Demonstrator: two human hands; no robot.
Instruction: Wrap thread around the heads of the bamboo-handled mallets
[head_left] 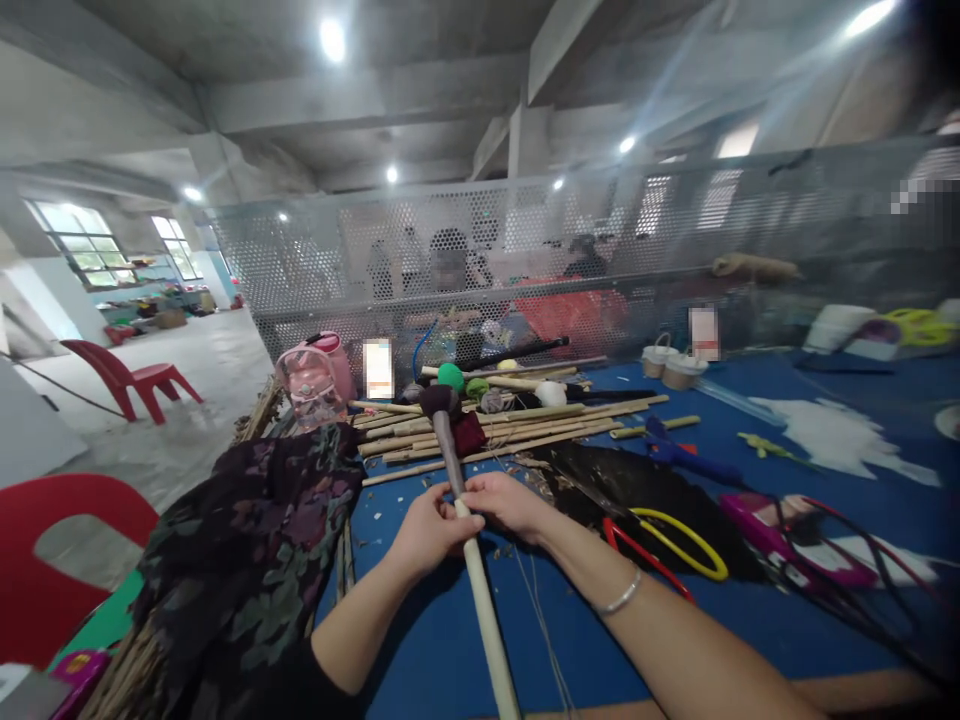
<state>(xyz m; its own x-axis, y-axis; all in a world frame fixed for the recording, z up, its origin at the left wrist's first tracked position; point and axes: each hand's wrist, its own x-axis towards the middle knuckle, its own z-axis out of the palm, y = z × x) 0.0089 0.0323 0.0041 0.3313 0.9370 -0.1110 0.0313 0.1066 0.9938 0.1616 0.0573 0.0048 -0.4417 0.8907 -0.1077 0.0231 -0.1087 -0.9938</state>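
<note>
A pale wooden stick (484, 610) slants away from me, its far part covered in greyish-purple cloth (448, 455) and topped by a dark rounded head (439, 402). My left hand (435, 528) is closed around the stick where the cloth meets bare wood, thumb lying across it. From the other side, my right hand (506, 503) pinches the lower end of the cloth against the stick. Thin pale threads (541, 620) hang below my right hand toward the table's near edge; whether its fingers hold them I cannot tell.
Bamboo sticks (525, 432) and yarn balls (451, 377) lie beyond my hands. To the right are scissors (667, 545) on black cloth, a blue glue gun (686, 455) and a magenta device (795, 540) with cables. Patterned dark fabric (262, 530) hangs left. A perforated metal screen (360, 270) closes the back.
</note>
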